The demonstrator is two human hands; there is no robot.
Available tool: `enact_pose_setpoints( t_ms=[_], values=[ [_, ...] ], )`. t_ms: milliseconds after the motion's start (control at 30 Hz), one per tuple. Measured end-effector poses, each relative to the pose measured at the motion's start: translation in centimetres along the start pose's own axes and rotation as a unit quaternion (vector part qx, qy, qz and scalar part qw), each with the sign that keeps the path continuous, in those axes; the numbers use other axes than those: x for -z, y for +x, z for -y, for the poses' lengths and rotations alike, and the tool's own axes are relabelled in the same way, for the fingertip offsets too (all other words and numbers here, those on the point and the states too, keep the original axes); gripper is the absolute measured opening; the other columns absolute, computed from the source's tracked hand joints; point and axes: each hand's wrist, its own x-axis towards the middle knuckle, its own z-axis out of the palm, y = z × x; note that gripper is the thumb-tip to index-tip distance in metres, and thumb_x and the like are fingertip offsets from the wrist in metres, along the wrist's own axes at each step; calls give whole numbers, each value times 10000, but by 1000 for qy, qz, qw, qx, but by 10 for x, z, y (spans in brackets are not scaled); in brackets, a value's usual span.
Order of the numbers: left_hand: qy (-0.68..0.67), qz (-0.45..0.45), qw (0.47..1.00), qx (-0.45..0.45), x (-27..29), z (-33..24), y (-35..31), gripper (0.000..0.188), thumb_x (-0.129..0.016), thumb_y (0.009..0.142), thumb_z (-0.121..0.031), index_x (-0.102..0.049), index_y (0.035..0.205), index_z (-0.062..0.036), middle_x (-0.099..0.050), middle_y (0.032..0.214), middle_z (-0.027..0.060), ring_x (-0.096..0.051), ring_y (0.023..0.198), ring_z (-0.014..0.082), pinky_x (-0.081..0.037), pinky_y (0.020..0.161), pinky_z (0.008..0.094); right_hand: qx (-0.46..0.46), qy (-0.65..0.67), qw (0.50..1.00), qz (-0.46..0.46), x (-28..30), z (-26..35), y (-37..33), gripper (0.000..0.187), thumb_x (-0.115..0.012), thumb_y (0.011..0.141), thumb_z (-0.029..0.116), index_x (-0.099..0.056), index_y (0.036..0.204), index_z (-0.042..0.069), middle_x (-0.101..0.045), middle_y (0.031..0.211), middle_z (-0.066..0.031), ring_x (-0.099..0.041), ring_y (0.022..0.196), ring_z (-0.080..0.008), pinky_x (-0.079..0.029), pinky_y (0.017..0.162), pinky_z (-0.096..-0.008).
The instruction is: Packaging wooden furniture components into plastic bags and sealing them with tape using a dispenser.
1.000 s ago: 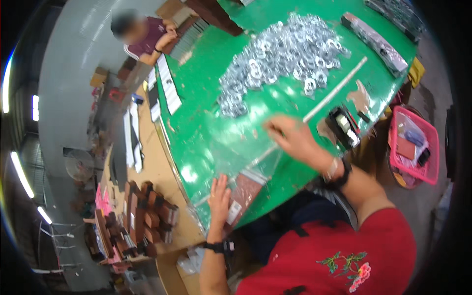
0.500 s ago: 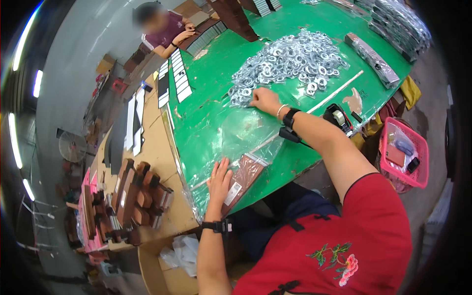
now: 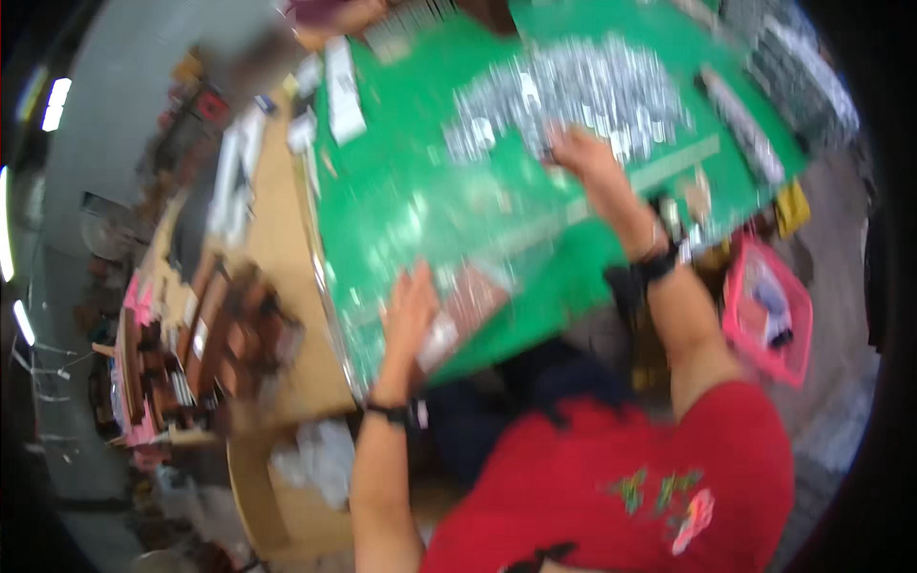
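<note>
My left hand [image 3: 411,310] lies with its fingers stretched out on clear plastic film, beside a flat brown piece [image 3: 473,304] with a white label, at the near edge of the green table [image 3: 583,286]. The clear plastic film or bag [image 3: 449,215] spreads across the tabletop beyond this hand. At the near edge of a heap of small bagged silvery rings [image 3: 583,86] is my right hand [image 3: 592,162]. Motion smears its fingers, so I cannot tell if they hold anything.
Brown wooden-looking parts [image 3: 239,334] are stacked on the cardboard-covered surface [image 3: 306,382] at left. White strips [image 3: 344,91] lie on the far left of the table. A wrapped long bundle [image 3: 740,124] lies at right, above a pink basket [image 3: 764,325]. A co-worker's arm [image 3: 339,14] shows at the far edge.
My right hand has moved right along the near edge of the ring heap. The left hand stays by the brown piece. The whole view has shifted and blurred.
</note>
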Motion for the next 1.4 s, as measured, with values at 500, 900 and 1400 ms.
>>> enact_pose_setpoints(
  t_ms=[500, 900, 1400],
  values=[
    [106, -177, 955, -212, 75, -149, 61, 662, -686, 909, -80, -473, 1533, -131, -549, 1492, 126, -576, 1269, 321, -444, 1032, 429, 78, -294, 936, 176, -1, -22, -40, 145, -635, 991, 101, -635, 1109, 17, -703, 1193, -93, -625, 1147, -170, -470, 997, -335],
    [168, -87, 937, -293, 98, -183, 97, 112, -711, 822, -15, -681, 904, -85, -625, 1190, 36, -667, 911, 226, -523, 756, 383, -94, -66, 974, 195, -9, 16, -8, 214, -582, 1021, 205, -586, 1139, 26, -738, 1079, -135, -740, 970, -215, -584, 868, -340],
    [96, -137, 952, -256, 105, -183, 87, 337, -689, 893, -44, -703, 1222, -117, -581, 1450, 95, -670, 1135, 311, -538, 934, 408, -55, -267, 761, 588, -121, -117, 49, 384, -661, 946, 343, -710, 1173, 36, -697, 1216, -108, -631, 1088, -180, -502, 945, -361]
  ],
)
